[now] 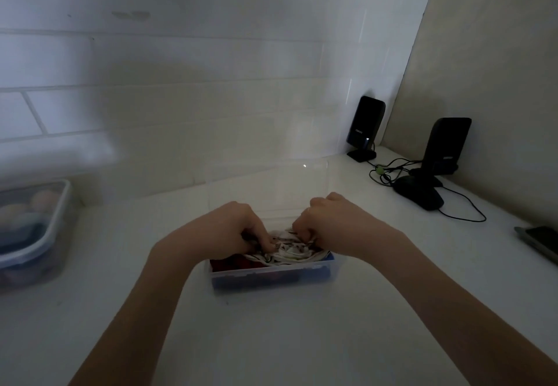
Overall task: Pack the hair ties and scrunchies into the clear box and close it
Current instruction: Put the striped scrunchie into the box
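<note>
Head view, table: a pale table [271, 340] is carrying everything, running back to a white tiled wall [181, 84] and a beige side panel on the right.
Head view, clear box: the clear box [273, 277] is sitting on the table in the middle, just in front of the person, with its clear lid [268, 180] standing open and tilting back behind both hands.
Head view, contents: a white patterned scrunchie [291, 251] is lying on top of the pile and rising above the rim; red fabric [234, 265] is showing at the near left corner, and blue and dark pieces are showing through the front wall. Separate hair ties are too dim to pick out.
Head view, left hand: the left hand [231, 228] is curling over the left half of the box, its grip narrow, fingertips pressing into the patterned scrunchie.
Head view, right hand: the right hand [327, 219] is curling over the right half, its grip also narrow, fingers pinching the same scrunchie at its far right edge.
Head view, left edge: a second container [57, 222] with a clear lid is sitting well apart on the left, blurred, holding pale rounded shapes.
Head view, right side: two black speakers [365, 126] are standing at the back right corner with tangled cables [389, 171] beside them, and a dark flat device [540, 242] is lying at the right edge.
</note>
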`<move>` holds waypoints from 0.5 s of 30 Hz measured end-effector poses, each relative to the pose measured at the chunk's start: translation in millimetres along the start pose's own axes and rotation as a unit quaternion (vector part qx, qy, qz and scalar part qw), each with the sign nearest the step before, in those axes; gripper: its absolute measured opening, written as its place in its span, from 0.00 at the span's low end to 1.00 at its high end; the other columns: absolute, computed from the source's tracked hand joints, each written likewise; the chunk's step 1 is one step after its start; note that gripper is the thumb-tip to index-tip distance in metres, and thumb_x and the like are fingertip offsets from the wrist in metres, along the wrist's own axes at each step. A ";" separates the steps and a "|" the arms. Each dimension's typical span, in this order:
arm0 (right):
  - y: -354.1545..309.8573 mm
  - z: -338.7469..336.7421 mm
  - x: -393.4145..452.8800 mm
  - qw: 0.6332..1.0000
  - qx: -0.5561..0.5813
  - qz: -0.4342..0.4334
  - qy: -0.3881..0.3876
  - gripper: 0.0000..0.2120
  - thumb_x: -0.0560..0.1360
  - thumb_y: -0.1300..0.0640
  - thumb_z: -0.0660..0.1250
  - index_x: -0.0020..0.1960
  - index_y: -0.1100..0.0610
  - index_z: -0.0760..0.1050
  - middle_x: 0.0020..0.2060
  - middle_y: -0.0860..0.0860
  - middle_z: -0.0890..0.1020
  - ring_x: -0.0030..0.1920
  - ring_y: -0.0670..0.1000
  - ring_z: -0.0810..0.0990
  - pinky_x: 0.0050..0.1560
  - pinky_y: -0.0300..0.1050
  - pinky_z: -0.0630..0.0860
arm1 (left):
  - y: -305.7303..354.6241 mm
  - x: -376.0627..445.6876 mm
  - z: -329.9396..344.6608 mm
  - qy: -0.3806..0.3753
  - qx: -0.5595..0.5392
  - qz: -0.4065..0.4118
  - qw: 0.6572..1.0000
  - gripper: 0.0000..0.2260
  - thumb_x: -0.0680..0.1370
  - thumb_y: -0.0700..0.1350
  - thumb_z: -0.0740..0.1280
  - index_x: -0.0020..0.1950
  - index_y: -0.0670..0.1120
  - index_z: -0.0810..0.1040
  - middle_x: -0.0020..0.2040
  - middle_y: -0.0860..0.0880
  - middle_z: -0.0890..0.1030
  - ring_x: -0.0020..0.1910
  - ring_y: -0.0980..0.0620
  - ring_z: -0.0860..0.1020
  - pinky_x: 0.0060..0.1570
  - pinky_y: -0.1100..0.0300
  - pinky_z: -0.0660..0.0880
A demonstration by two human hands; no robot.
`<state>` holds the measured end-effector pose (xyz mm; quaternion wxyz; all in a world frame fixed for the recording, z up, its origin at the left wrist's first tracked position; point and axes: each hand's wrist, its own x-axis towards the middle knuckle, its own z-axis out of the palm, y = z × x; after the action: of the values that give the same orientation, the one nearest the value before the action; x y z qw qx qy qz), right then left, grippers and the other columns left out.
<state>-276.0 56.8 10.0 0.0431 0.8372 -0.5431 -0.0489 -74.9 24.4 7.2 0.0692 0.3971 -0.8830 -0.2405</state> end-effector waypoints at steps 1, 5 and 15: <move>-0.6 1.8 1.2 1.000 -0.012 -0.004 0.002 0.15 0.65 0.70 0.59 0.33 0.50 0.66 0.36 0.49 0.76 0.43 0.53 0.72 0.44 0.44 0.63 | 0.6 1.5 1.9 0.017 0.006 0.003 1.000 0.11 0.71 0.34 0.70 0.44 0.48 0.86 0.44 0.53 0.85 0.35 0.68 0.77 0.43 0.79 0.70; -7.8 -4.1 1.5 0.999 -0.031 0.024 0.004 0.14 0.65 0.68 0.63 0.31 0.49 0.69 0.36 0.47 0.75 0.43 0.50 0.70 0.45 0.43 0.57 | 4.3 7.0 5.2 0.035 0.034 0.005 0.999 0.10 0.70 0.33 0.70 0.40 0.47 0.86 0.43 0.49 0.86 0.38 0.59 0.79 0.46 0.70 0.75; 9.2 -7.0 -33.1 0.984 0.164 0.025 0.072 0.11 0.72 0.49 0.70 0.54 0.44 0.81 0.57 0.42 0.77 0.55 0.45 0.69 0.57 0.45 0.65 | 2.3 -32.3 -0.8 0.086 -0.064 0.028 0.994 0.16 0.70 0.32 0.67 0.45 0.52 0.85 0.52 0.56 0.83 0.51 0.66 0.79 0.53 0.76 0.71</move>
<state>-296.9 83.5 19.3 -0.0544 0.8204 -0.5600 0.1018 -54.4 49.1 11.2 0.1771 0.3860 -0.8675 -0.2591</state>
